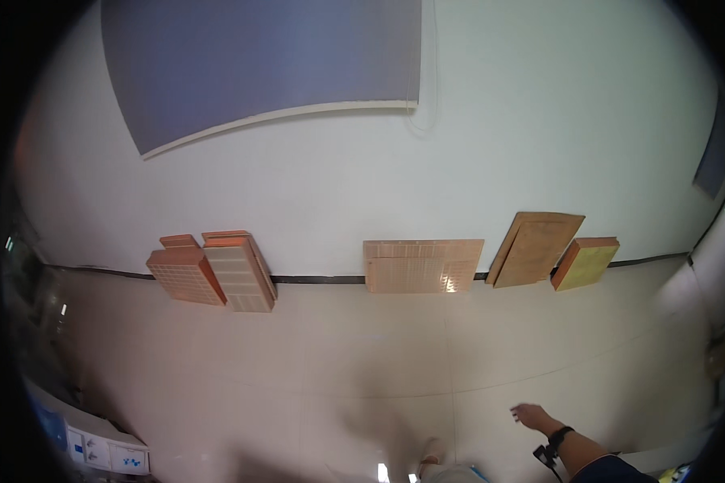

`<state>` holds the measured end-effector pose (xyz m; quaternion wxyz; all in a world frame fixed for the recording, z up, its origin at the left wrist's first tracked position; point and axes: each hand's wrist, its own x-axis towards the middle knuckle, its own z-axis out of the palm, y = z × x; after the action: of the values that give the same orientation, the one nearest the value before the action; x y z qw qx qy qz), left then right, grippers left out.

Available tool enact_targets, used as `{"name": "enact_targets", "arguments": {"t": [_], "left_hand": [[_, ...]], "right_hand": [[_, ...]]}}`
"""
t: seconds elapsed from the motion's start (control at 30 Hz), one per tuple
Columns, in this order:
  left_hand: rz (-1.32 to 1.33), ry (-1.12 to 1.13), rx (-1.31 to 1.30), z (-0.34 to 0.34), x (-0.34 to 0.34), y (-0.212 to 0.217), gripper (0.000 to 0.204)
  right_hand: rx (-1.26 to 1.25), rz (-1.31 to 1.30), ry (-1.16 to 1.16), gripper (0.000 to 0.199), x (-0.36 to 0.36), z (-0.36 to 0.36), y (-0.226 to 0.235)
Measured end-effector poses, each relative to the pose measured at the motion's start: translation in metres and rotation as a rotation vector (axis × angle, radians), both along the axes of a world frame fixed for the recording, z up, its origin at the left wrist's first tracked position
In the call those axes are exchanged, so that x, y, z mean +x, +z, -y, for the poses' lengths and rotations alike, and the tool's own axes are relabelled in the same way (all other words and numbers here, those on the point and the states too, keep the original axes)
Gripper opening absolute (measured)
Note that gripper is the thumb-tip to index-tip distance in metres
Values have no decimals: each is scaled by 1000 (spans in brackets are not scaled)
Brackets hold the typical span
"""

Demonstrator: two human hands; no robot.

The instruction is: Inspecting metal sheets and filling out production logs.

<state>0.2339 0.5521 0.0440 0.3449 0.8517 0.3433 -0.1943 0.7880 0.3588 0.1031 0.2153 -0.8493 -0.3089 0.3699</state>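
Observation:
My right hand (pixel 532 416) reaches in from the lower right over the pale floor, holding nothing. Its fingers are loosely bent and a little apart. Around that wrist is a black band (pixel 561 435) with a small dark device hanging by it. My left hand is outside the picture. Beyond my right hand, several stacks lean on the wall: a copper-coloured sheet with a grid pattern (pixel 423 267), brown boards (pixel 536 249) and a yellow-green board stack (pixel 586 264). Two more stacks of copper-coloured gridded panels (pixel 187 276) stand further left. None is touched.
Pale tiled floor (pixel 338 346) stretches to a white wall (pixel 314 185) with a dark skirting strip. A blue-grey roller blind (pixel 274 64) hangs above. White drawers (pixel 109 452) stand at the lower left. What looks like a foot (pixel 432 452) shows at the bottom edge.

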Motion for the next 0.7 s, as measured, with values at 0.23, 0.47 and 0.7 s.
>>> {"name": "enact_targets", "arguments": {"t": [0.23,0.47,0.7], "left_hand": [[126,699,-494,-85,163,-52,50],[464,814,-555,-219,297,-45,65],[446,892,-454,-306,405,-100,40]], "right_hand": [[-42,58,192,25,61,-131,28],[-325,47,473,27,129,-229,-6],[-280,110,368,26,213,-358,-28]]}}
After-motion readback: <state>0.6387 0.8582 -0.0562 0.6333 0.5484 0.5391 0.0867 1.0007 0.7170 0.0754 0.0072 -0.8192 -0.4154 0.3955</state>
